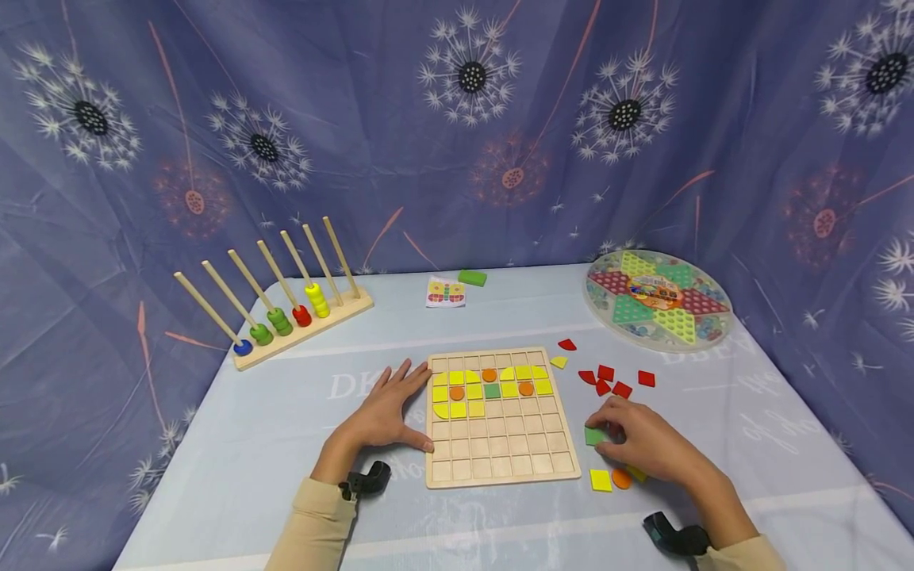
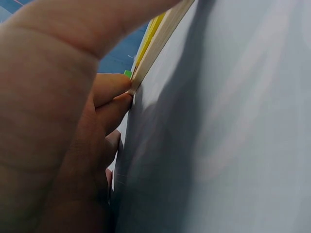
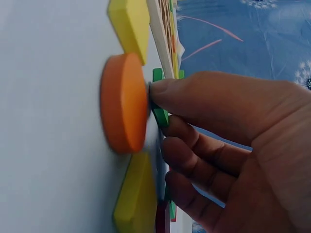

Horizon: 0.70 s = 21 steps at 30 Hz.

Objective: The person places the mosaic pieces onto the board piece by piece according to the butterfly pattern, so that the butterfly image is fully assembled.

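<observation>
A wooden grid board (image 1: 500,468) lies flat in the middle of the table. Yellow tiles (image 1: 459,409), orange discs (image 1: 526,388) and one green square (image 1: 492,391) fill part of its upper rows. My left hand (image 1: 382,412) rests at the board's left edge, fingers spread, thumb and fingertips touching the side. To the right of the board, my right hand (image 1: 643,440) pinches a green square tile (image 3: 158,104) between thumb and fingers, low over the table. Beside that hand lie an orange disc (image 3: 124,104) and yellow tiles (image 3: 131,29).
Several red tiles (image 1: 622,390) lie scattered beyond the right hand. A pattern card (image 1: 446,293) and a green block (image 1: 472,277) are at the back. A peg rack (image 1: 307,329) with coloured beads stands at left; a round star-patterned game board (image 1: 657,301) lies at back right.
</observation>
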Each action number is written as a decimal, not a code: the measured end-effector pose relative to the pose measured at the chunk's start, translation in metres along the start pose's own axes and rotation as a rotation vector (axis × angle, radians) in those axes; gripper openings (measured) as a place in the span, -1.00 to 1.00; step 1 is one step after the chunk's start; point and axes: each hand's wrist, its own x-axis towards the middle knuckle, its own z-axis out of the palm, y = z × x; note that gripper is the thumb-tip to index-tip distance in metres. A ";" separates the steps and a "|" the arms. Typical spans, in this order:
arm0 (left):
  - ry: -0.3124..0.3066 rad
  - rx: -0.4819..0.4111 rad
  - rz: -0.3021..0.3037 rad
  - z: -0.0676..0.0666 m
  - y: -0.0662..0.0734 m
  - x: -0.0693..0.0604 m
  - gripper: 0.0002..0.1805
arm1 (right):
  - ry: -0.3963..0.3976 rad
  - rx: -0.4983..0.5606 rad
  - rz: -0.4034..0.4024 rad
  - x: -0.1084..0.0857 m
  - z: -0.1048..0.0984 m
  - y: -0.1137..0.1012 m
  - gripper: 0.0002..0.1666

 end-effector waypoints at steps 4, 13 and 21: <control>0.000 -0.003 0.005 0.001 -0.001 0.001 0.43 | 0.025 -0.015 0.003 0.003 0.002 -0.003 -0.70; 0.000 -0.008 0.002 0.001 -0.001 0.001 0.44 | 0.063 -0.006 -0.053 0.018 0.007 -0.017 -0.67; 0.003 -0.015 0.007 -0.001 0.000 -0.001 0.43 | 0.065 0.015 -0.076 0.036 0.015 -0.036 -0.65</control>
